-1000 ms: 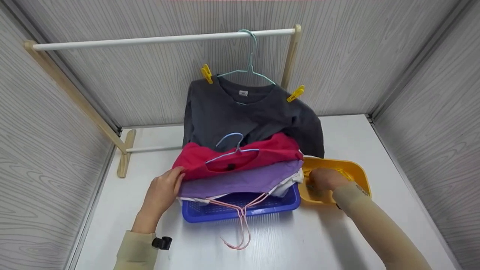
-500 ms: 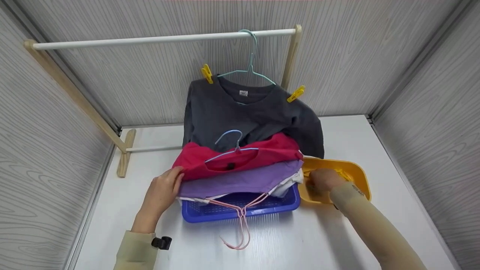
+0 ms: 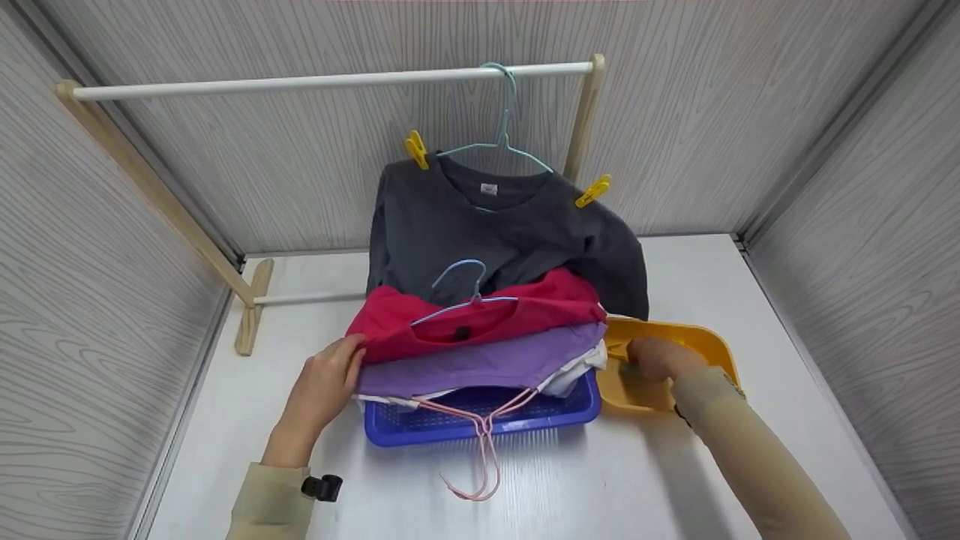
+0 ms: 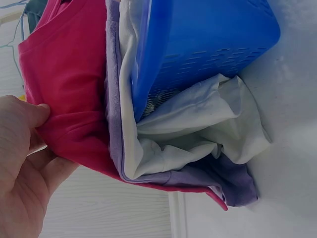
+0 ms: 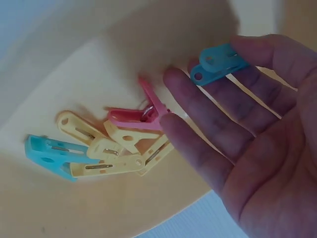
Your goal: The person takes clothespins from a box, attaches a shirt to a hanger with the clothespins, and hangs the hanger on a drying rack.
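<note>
My left hand point(image 3: 324, 381) pinches the shoulder of a crimson shirt point(image 4: 74, 64) between thumb and fingers. A blue hanger point(image 3: 472, 300) sits in that shirt's neck. Purple point(image 3: 480, 360) and white garments lie beneath it, over the blue basket point(image 3: 480, 427), with pink hangers point(image 3: 486, 431) sticking out in front. Inside the yellow bin point(image 3: 716, 337), my right hand point(image 3: 660, 358) pinches a blue clothespin point(image 5: 218, 63) between thumb and fingers. Below that hand lie loose clothespins, among them a pink one point(image 5: 143, 114), a turquoise one point(image 5: 57, 153) and several yellow ones point(image 5: 106, 166).
A rack with a white rail point(image 3: 315, 82) stands at the back. From it hangs a dark grey shirt point(image 3: 480, 232) on a green hanger point(image 3: 502, 142), with yellow clothespins point(image 3: 416, 150) on both shoulders. Patterned panels enclose the white table point(image 3: 570, 487) on three sides.
My right hand has shifted slightly within the yellow bin, and the yellow clothespins seen to its right are now mostly out of sight. The left hand keeps its hold on the crimson shirt.
</note>
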A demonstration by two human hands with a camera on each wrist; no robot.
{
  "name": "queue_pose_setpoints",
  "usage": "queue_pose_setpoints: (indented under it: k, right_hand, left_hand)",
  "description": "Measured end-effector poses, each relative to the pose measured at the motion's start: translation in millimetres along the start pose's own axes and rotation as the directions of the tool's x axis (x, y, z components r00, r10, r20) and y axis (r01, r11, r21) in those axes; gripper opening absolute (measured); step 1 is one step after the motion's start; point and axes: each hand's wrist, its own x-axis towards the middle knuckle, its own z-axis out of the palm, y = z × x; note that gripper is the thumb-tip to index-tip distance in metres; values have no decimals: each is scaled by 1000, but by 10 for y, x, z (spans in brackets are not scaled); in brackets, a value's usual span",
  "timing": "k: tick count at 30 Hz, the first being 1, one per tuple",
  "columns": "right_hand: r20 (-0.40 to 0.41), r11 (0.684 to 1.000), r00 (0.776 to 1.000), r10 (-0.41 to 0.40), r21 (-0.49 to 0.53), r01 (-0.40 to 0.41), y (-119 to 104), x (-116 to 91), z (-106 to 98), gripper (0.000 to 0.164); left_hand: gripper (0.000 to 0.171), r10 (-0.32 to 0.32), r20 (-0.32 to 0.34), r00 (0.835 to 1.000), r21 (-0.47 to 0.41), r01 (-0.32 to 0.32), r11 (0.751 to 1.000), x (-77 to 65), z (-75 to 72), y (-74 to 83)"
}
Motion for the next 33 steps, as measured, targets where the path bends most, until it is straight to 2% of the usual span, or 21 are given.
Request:
queue_pose_setpoints:
  k: [1, 2, 3, 5, 9, 15, 21, 25, 33]
  right_hand:
    - [14, 993, 998, -54, -108, 55, 0, 21, -22, 21]
    - [17, 970, 994, -105, -218, 106, -2, 47, -39, 17]
    - [28, 935, 986, -167, -311, 167, -2, 71, -52, 16]
    - [42, 876, 967, -250, -416, 244, 11, 98, -68, 17]
    - [25, 895, 964, -265, -366, 256, 33, 79, -68, 28]
    - [-6, 900, 950, -312, -323, 294, 23, 11, -68, 27]
    - [-56, 893, 915, -400, -249, 375, 24, -63, -92, 28]
    - [-86, 873, 879, -468, -202, 445, 39, -108, -114, 24]
    - [-150, 873, 860, -488, -100, 478, 47, -203, -170, 27]
  left_hand:
    - [17, 0, -4, 1000, -4, 0, 1000, -3, 3, -5]
    - [17, -1, -7, 1000, -8, 1, 1000, -5, 6, -9]
    - [17, -4, -12, 1000, -13, 4, 1000, -7, 9, -14]
    - [17, -19, -19, 1000, -24, 18, 1000, -2, 8, -13]
    - [16, -57, -39, 998, -53, 55, 997, 10, 10, -8]
    - [13, -91, -68, 994, -95, 84, 992, 33, 11, -5]
    - [10, -81, -73, 994, -83, 75, 994, 52, -16, 10]
    - [12, -68, -75, 995, -86, 61, 994, 59, -47, 25]
    - [12, -88, -99, 991, -173, 70, 983, 91, -153, 69]
